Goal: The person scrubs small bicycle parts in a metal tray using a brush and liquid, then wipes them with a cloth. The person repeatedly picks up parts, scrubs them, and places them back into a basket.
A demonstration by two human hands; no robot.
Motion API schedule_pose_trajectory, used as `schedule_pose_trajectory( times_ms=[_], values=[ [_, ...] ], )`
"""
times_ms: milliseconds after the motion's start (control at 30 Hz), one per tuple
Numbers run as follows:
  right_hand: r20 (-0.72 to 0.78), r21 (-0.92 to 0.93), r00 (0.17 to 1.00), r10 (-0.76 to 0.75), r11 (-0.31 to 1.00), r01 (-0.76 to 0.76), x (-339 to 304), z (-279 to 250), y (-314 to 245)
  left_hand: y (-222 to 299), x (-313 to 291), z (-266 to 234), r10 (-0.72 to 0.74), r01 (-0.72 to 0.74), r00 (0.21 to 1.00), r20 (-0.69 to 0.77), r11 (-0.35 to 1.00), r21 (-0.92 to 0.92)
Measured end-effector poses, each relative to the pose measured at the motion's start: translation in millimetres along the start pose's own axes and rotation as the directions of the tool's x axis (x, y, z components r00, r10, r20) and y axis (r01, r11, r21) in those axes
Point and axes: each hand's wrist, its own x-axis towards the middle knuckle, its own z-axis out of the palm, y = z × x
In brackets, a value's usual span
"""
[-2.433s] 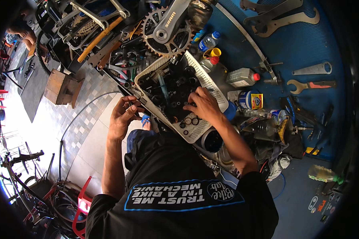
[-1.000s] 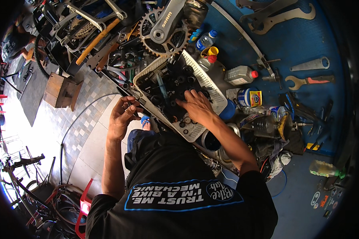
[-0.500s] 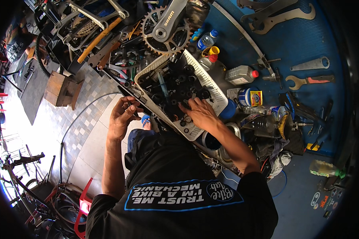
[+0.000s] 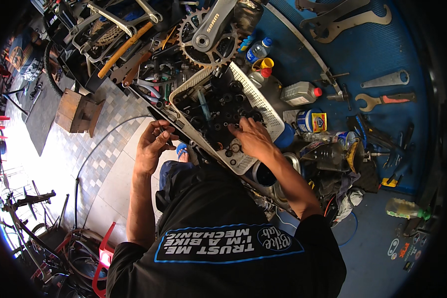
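My left hand (image 4: 154,144) is raised at the near left side of a white plastic basket (image 4: 257,90), its fingers curled round a small dark part whose kind I cannot make out. Inside the basket lie many small black rings, caps and sleeves, along with a translucent bluish tube (image 4: 203,105). My right hand (image 4: 255,139) reaches over the basket's near right part. Its fingers point down among the black parts, somewhat apart, and nothing shows between them. A few pale rings (image 4: 235,147) lie just below this hand.
Beyond the basket lie a crank with chainring (image 4: 203,39) and a wooden-handled tool (image 4: 124,49). Bottles (image 4: 300,93), a blue-and-white tub (image 4: 311,121) and wrenches (image 4: 387,102) are on the right. A wooden block (image 4: 78,111) stands on the tiled floor at left, where another person (image 4: 27,57) is partly visible.
My right hand has shifted slightly right and away from me over the parts, its fingers more bent. My left hand stays almost still with the small dark part.
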Motion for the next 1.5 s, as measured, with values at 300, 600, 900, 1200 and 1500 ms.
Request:
schedule_pose_trajectory(
  times_ms=[300,600,900,1200,1500],
  values=[
    [0.061,-0.015,0.998,-0.018,1.000,0.019,-3.4,-6.6,-9.6,1.7,4.8,-4.7,-0.003,0.003,0.999,0.033,1.000,-0.018],
    [0.070,-0.190,0.997,-0.032,0.981,0.045,-10.0,5.0,-19.1,20.6,19.4,14.2,-0.039,0.044,0.973,0.226,0.999,-0.019],
    [0.008,-0.137,1.000,-0.017,0.990,0.018,-7.1,4.1,-21.4,38.0,14.5,22.3,-0.043,0.040,0.957,0.286,0.999,0.013],
    [-0.438,0.304,0.873,0.216,0.949,-0.083,23.4,-40.0,0.1,35.4,-4.6,23.5,-0.023,0.024,0.981,0.194,1.000,-0.002],
    [-0.459,0.462,0.815,0.354,0.878,-0.122,100.8,-10.8,9.4,24.1,-6.1,41.5,-0.002,0.011,0.980,0.199,0.999,-0.040]
  ],
)
